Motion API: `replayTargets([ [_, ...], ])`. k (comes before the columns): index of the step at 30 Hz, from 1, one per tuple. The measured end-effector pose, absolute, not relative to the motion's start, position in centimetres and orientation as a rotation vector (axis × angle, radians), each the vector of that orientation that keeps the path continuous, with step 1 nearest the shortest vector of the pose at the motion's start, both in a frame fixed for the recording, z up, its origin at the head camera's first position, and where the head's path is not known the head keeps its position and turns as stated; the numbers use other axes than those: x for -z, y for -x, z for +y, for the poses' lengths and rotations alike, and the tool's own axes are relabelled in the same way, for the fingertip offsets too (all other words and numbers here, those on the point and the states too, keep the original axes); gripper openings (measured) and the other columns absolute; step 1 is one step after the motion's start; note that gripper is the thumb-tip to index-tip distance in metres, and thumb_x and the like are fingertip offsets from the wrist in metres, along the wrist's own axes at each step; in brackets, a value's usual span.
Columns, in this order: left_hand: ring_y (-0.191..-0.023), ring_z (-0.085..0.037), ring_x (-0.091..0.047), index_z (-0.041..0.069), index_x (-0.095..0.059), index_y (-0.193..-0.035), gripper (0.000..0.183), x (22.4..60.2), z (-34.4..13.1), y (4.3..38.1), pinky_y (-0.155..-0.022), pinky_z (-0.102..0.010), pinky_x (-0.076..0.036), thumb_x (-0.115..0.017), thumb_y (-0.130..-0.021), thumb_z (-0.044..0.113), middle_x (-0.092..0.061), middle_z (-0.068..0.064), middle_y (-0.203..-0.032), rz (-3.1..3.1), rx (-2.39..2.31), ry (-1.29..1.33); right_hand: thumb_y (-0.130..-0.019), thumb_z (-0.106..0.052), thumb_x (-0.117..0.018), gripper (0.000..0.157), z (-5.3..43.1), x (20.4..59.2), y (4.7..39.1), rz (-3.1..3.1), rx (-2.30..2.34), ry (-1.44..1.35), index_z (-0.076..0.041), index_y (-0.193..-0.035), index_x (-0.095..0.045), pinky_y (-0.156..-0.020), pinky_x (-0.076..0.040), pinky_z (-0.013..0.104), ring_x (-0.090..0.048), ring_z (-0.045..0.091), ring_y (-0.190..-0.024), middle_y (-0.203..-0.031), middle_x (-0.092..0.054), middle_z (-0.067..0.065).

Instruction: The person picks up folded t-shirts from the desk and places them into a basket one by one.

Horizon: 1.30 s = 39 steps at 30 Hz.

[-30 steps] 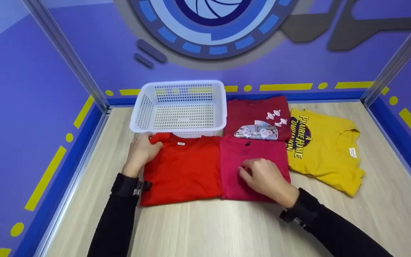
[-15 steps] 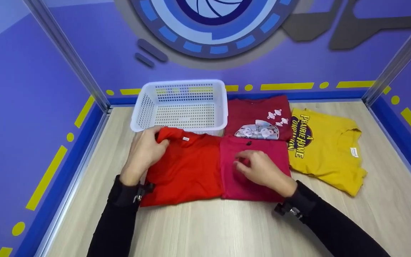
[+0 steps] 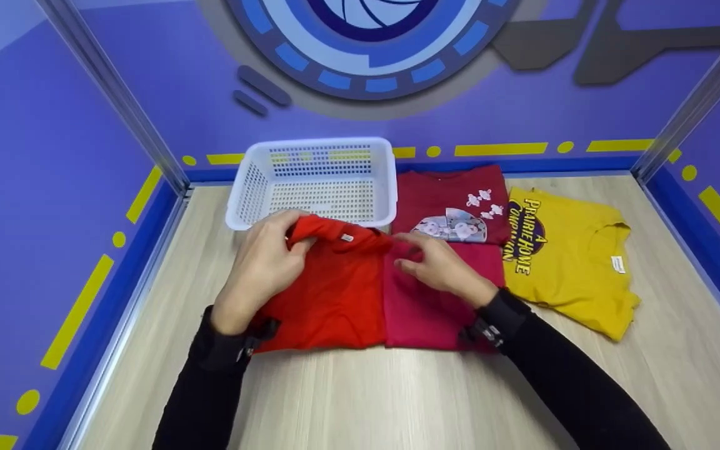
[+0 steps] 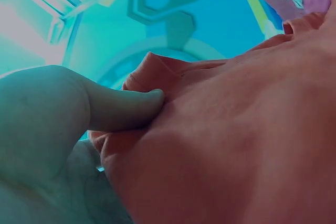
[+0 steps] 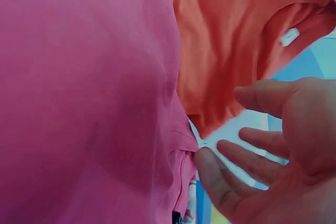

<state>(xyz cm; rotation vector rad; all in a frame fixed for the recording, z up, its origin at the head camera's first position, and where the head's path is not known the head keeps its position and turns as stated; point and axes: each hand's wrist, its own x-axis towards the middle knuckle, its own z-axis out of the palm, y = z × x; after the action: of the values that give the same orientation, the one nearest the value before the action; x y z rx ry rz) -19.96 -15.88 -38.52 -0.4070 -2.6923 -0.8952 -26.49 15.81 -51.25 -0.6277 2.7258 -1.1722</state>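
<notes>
My left hand (image 3: 265, 262) pinches the upper left shoulder of a folded red T-shirt (image 3: 332, 303), thumb on the near side. That end of the shirt is raised off the table, its collar and white label (image 3: 347, 237) tilted up; the lower part lies flat. Over the top edge of a folded pink T-shirt (image 3: 438, 315), my right hand (image 3: 438, 262) reaches to the red shirt's upper right corner. In the right wrist view its fingers (image 5: 252, 161) and thumb stand apart near that corner, without a grip on it.
A white perforated basket (image 3: 322, 197) stands behind the red shirt. To its right lies a folded dark red T-shirt (image 3: 429, 194) with a printed picture. A yellow T-shirt (image 3: 585, 269) with lettering lies farther right. Blue-purple panels (image 3: 460, 119) border the wooden tabletop.
My left hand has lifted the red shirt's upper left end and moved it up and right. My right hand has moved left and away from me, towards the shirt's other corner.
</notes>
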Motion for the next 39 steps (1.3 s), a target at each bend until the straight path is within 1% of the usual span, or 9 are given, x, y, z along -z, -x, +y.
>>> replayTargets([
  [9,-0.112,-0.026,-0.070,0.017,-0.079,-0.118,0.027,37.7,-13.4,18.8,-0.103,-0.045,-0.056,-0.070,-0.096,0.004,-0.077,-0.001,-0.117,-2.664,0.861,0.577,-0.102,-0.016,-0.077,0.059,15.7,52.1,28.2,2.774,1.188,0.591,-0.007,-0.158,-0.060,-0.125,-0.047,0.056,-0.061,0.039,-0.144,-0.154,-0.064,0.019],
  [13,-0.106,-0.024,-0.069,0.017,-0.079,-0.116,0.028,37.7,-12.9,17.8,-0.098,-0.042,-0.056,-0.070,-0.094,0.003,-0.076,0.001,-0.112,-2.633,0.838,0.626,-0.102,-0.015,-0.076,0.060,15.7,52.5,28.5,2.777,1.175,0.606,-0.004,-0.158,-0.059,-0.129,-0.042,0.056,-0.056,0.040,-0.150,-0.157,-0.063,0.021],
  [16,-0.101,-0.021,-0.067,0.018,-0.078,-0.113,0.027,37.6,-12.5,17.4,-0.093,-0.040,-0.056,-0.070,-0.093,0.002,-0.074,0.002,-0.108,-2.614,0.844,0.673,-0.099,-0.009,-0.076,0.061,15.8,52.6,28.6,2.755,1.202,0.611,-0.006,-0.158,-0.059,-0.128,-0.043,0.057,-0.058,0.039,-0.147,-0.157,-0.063,0.020],
  [19,-0.101,-0.018,-0.066,0.019,-0.077,-0.114,0.027,37.6,-12.3,17.3,-0.094,-0.038,-0.056,-0.068,-0.095,0.002,-0.073,0.003,-0.108,-2.602,0.863,0.692,-0.097,-0.004,-0.075,0.056,16.1,52.6,28.6,2.700,1.259,0.606,-0.009,-0.152,-0.065,-0.118,-0.051,0.055,-0.065,0.036,-0.130,-0.144,-0.069,0.018],
  [23,-0.105,-0.018,-0.067,0.018,-0.077,-0.117,0.028,37.3,-12.4,17.5,-0.098,-0.039,-0.056,-0.069,-0.096,0.003,-0.074,0.004,-0.112,-2.590,0.893,0.671,-0.098,-0.005,-0.076,0.036,16.9,52.4,28.2,2.617,1.346,0.601,-0.009,-0.134,-0.075,-0.101,-0.056,0.045,-0.070,0.027,-0.108,-0.122,-0.077,0.013],
  [27,-0.105,-0.019,-0.067,0.017,-0.077,-0.117,0.025,37.0,-13.1,17.5,-0.097,-0.039,-0.056,-0.070,-0.097,0.004,-0.074,0.004,-0.112,-2.575,0.923,0.640,-0.100,-0.010,-0.078,0.024,17.9,52.2,27.8,2.563,1.447,0.599,-0.009,-0.124,-0.079,-0.096,-0.057,0.034,-0.071,0.022,-0.105,-0.117,-0.078,0.010],
  [31,-0.104,-0.018,-0.067,0.017,-0.077,-0.115,0.024,36.7,-13.9,17.5,-0.096,-0.038,-0.055,-0.069,-0.096,0.004,-0.074,0.004,-0.112,-2.559,0.939,0.611,-0.101,-0.017,-0.080,0.027,18.8,51.7,27.0,2.501,1.540,0.549,-0.013,-0.128,-0.079,-0.091,-0.056,0.024,-0.068,0.021,-0.104,-0.120,-0.076,0.009],
  [35,-0.102,-0.020,-0.069,0.014,-0.077,-0.115,0.028,36.5,-14.8,17.6,-0.094,-0.038,-0.057,-0.066,-0.094,0.000,-0.075,0.000,-0.111,-2.537,0.935,0.582,-0.103,-0.019,-0.079,0.032,19.3,50.8,25.9,2.461,1.612,0.511,-0.013,-0.134,-0.076,-0.086,-0.057,0.024,-0.067,0.023,-0.102,-0.120,-0.074,0.010],
  [39,-0.100,-0.022,-0.069,0.010,-0.076,-0.117,0.031,36.3,-15.9,17.6,-0.092,-0.040,-0.057,-0.064,-0.091,-0.003,-0.075,-0.003,-0.112,-2.509,0.970,0.526,-0.103,-0.016,-0.077,0.031,19.3,49.4,24.9,2.489,1.686,0.533,-0.013,-0.134,-0.077,-0.081,-0.057,0.025,-0.066,0.025,-0.097,-0.115,-0.073,0.010],
])
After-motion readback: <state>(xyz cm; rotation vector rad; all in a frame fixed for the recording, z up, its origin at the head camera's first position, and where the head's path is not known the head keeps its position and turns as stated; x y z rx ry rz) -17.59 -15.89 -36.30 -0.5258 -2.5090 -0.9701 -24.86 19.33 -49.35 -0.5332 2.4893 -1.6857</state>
